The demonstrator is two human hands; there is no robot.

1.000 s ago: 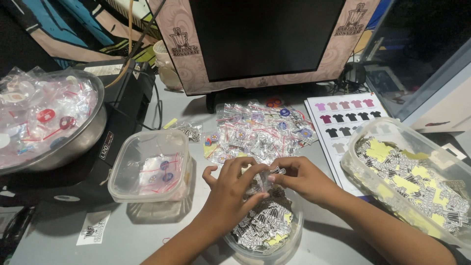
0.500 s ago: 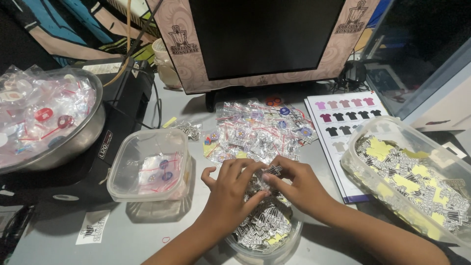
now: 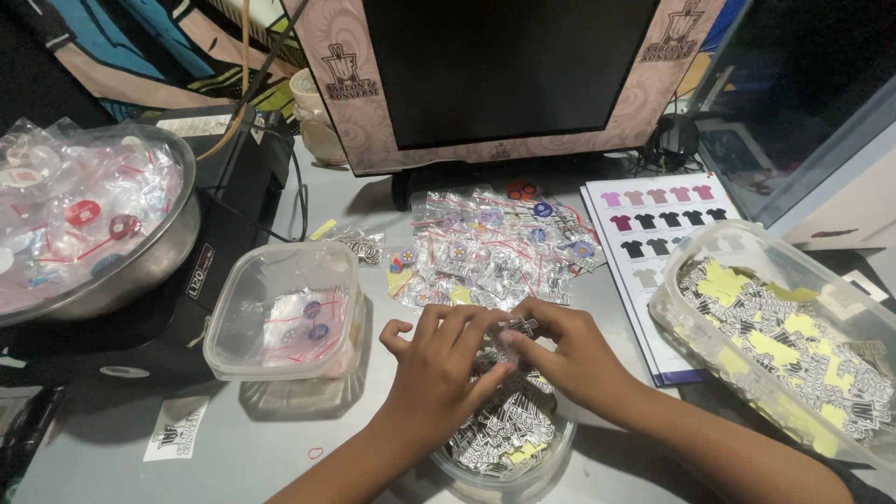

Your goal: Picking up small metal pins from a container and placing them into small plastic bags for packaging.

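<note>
Right now both hands meet over a round clear tub (image 3: 509, 448) full of black-and-white stickers. Left hand (image 3: 439, 373) has fingers curled together, tips pinching a small sticker piece (image 3: 519, 329) with the right hand (image 3: 574, 350), whose thumb and forefinger close on it too. Tub sits directly under the hands, partly hidden by them. Just beyond the fingertips lies a pile of small clear bags with badges (image 3: 495, 247). Left of the left hand, a square clear container (image 3: 280, 317) holding a few bagged badges. Right of the right hand, a shirt colour chart (image 3: 653, 233) and a larger clear bin of stickers (image 3: 793, 345). Far left, a metal bowl (image 3: 140, 261) of bagged badges.
</note>
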